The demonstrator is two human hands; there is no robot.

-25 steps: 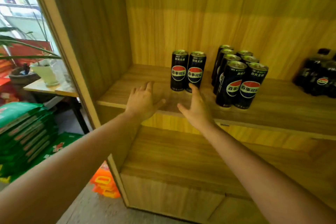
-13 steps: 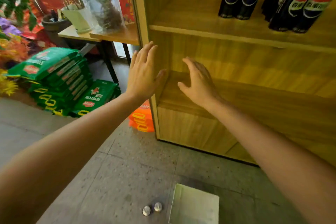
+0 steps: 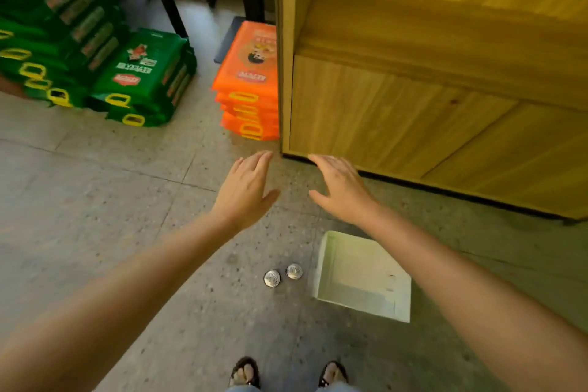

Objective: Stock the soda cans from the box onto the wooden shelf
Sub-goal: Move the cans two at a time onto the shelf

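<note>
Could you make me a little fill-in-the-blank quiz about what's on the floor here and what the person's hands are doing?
1. The number of soda cans standing on the floor beside the box is ____.
2. The inside of the box is ____ of cans.
3. The left hand and the right hand are both open and hold ____.
4. The stack of bags lying against the wooden shelf has the colour ____.

Missing words: two; empty; nothing; orange

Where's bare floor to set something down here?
Open floor left of the two cans, below the green bags. Crowded by the wooden shelf: the box and orange bags border it.
</note>
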